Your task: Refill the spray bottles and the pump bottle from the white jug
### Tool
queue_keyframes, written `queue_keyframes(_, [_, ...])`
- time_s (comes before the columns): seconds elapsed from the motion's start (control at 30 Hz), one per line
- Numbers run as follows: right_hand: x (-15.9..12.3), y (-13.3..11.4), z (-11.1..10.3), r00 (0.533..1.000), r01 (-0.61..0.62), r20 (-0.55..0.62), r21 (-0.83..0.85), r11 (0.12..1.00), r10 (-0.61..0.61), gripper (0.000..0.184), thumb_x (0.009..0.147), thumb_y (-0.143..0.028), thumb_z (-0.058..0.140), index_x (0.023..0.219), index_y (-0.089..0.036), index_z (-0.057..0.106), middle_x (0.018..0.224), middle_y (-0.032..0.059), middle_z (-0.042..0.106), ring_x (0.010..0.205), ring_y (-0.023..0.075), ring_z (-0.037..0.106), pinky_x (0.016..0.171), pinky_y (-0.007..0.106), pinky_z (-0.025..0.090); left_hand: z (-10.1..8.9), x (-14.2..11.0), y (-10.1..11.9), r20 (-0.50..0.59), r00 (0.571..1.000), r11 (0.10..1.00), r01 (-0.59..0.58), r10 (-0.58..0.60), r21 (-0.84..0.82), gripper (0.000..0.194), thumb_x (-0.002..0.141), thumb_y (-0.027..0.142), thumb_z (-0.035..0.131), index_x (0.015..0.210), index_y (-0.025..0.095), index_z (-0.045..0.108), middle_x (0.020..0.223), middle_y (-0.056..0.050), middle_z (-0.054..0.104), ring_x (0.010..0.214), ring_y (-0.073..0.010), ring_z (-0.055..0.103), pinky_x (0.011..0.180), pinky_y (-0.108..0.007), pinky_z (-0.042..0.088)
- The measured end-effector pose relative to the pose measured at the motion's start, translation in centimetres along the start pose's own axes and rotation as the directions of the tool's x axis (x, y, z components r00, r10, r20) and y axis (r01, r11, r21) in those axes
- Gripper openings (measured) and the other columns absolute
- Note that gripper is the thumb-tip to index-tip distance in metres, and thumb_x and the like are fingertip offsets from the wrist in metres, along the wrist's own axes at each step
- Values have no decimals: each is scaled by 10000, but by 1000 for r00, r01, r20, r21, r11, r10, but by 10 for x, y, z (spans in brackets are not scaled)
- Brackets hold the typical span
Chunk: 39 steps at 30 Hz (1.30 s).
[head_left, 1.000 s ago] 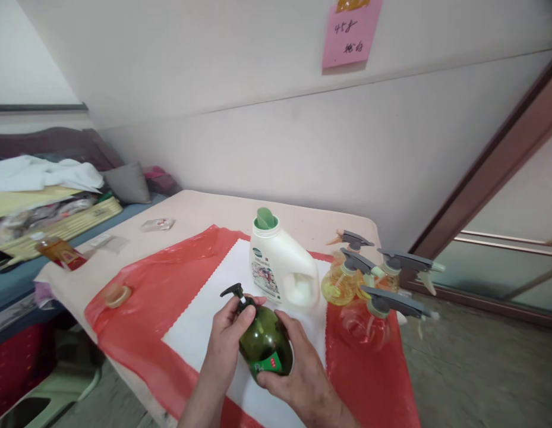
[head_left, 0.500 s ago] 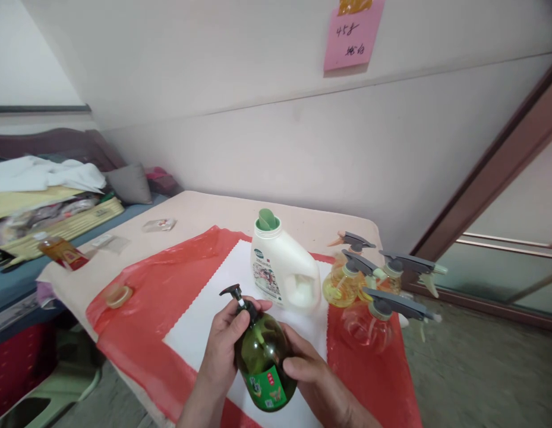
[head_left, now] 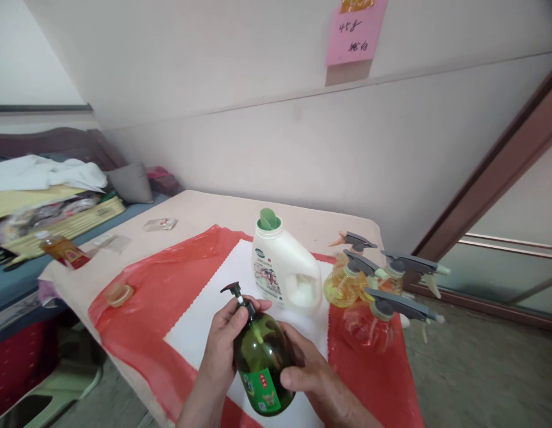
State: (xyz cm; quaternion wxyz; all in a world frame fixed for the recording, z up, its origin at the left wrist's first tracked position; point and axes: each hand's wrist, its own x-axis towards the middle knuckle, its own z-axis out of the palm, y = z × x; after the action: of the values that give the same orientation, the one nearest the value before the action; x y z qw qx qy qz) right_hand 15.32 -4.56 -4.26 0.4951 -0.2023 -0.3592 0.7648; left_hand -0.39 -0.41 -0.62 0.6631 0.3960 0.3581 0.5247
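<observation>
- Our left hand [head_left: 224,336] grips the neck of a green pump bottle [head_left: 258,345], thumb pressed to the collar just under the black pump head [head_left: 233,289].
- Our right hand [head_left: 311,371] clasps the same bottle's right side, thumb by the green label [head_left: 261,390]; we hold the bottle tilted, in front of us above a white sheet [head_left: 198,324].
- Just beyond it, on that sheet, we see a cream jug [head_left: 282,261] standing upright with a green spout [head_left: 267,220] in its mouth.
- To our right, four spray bottles [head_left: 340,291] with gray trigger tops stand grouped together.
- Under the white sheet a red sheet [head_left: 146,339] covers part of our counter [head_left: 208,208]; a small round object [head_left: 120,295] sits on its left side.
- Past these, a pink note [head_left: 356,32] hangs on the wall [head_left: 240,148].
</observation>
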Motion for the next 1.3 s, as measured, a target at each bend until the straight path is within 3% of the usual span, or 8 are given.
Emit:
queue_keyframes(0.23, [-1,5,-11,991,33,-114,-308,951,-71,846,523,-474,850,1265,-265,502,1267,57,594,1213,295,501,1039,445,354,1,2,-1,-30,1000,999,4,-6,-54,207,813,326,667,951,174,694,1020,-105,715,967,-244,641,836,-342,474])
queue_keyframes(0.5, [-6,5,-6,968,-10,-227,-448,894,-103,867,510,-472,857,1272,-299,482,1287,33,588,1240,266,482,1058,417,339,4,2,0,-67,998,998,-2,-3,-67,209,791,324,694,931,168,696,1022,-102,714,953,-238,648,821,-331,484])
queue_keyframes(0.6, [-3,6,-7,977,38,-185,-323,946,-103,805,567,-508,822,1268,-276,502,1306,56,577,1235,277,483,1058,430,335,6,2,1,-98,995,997,-1,-7,-82,217,777,331,706,916,165,691,1000,-107,718,939,-244,652,808,-337,491])
queue_keyframes(0.7, [0,10,-7,981,63,-185,20,998,-58,567,798,-573,593,1243,-225,539,1311,92,577,1222,269,498,1050,443,337,5,2,1,-143,990,993,-27,11,-114,225,771,353,706,886,161,681,977,-116,723,935,-258,654,794,-349,498])
queue_keyframes(0.83, [0,13,-3,985,-89,-110,362,928,137,535,928,-558,341,1263,-191,538,1334,117,564,1216,249,518,1009,432,371,2,2,0,-176,983,991,-75,55,-111,273,772,377,698,920,149,677,1015,-140,714,966,-276,648,795,-360,501])
queue_keyframes(0.97, [-3,15,1,975,-204,15,433,878,220,579,933,-552,328,1331,-167,495,1330,138,569,1177,254,558,1010,438,370,2,2,0,-199,978,991,-78,54,-111,298,760,388,704,934,148,672,1045,-149,706,987,-291,643,802,-377,503])
queue_keyframes(1.1, [-4,15,1,984,-147,-28,435,888,177,491,942,-441,377,1332,-168,497,1324,126,579,1184,251,552,1015,442,368,7,2,3,-230,971,991,-85,59,-104,314,735,402,726,914,148,680,1024,-143,715,991,-288,644,833,-383,495])
queue_keyframes(1.3, [-5,8,4,991,-72,-85,318,945,104,479,914,-442,432,1323,-204,505,1279,107,609,1169,254,558,1018,466,371,10,3,5,-225,973,991,-84,60,-102,292,733,410,730,880,162,685,1002,-125,728,995,-285,648,874,-394,478])
